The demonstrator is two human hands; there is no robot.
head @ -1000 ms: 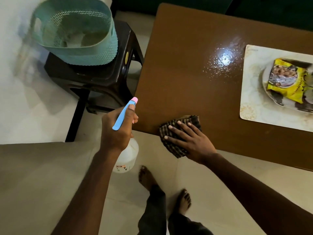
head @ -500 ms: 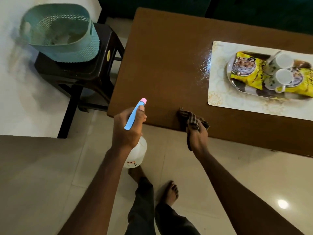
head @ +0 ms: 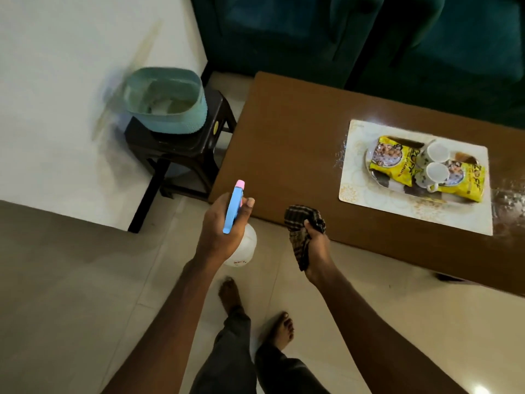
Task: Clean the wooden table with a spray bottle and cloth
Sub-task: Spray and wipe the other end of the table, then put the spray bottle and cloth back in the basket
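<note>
The brown wooden table [head: 289,143] fills the right half of the view. My left hand [head: 221,226] grips a spray bottle [head: 235,206] with a blue and pink head and a white body, held just off the table's near left corner, nozzle pointing away from me. My right hand [head: 315,248] holds a dark checked cloth [head: 302,223] bunched up at the table's near edge; part of the cloth hangs down below the hand. Wet droplets glisten on the wood around the placemat.
A pale placemat [head: 358,177] on the table carries a tray with yellow snack packets [head: 389,157] and two white cups [head: 437,150]. Left of the table a dark stool [head: 176,155] bears a teal basket [head: 167,100]. A green sofa [head: 369,32] stands behind. My bare feet are on the tiled floor.
My right hand went from pressing the cloth flat on the table to gripping it bunched at the edge. The view pulled back and shifted right. The left hand kept holding the bottle.
</note>
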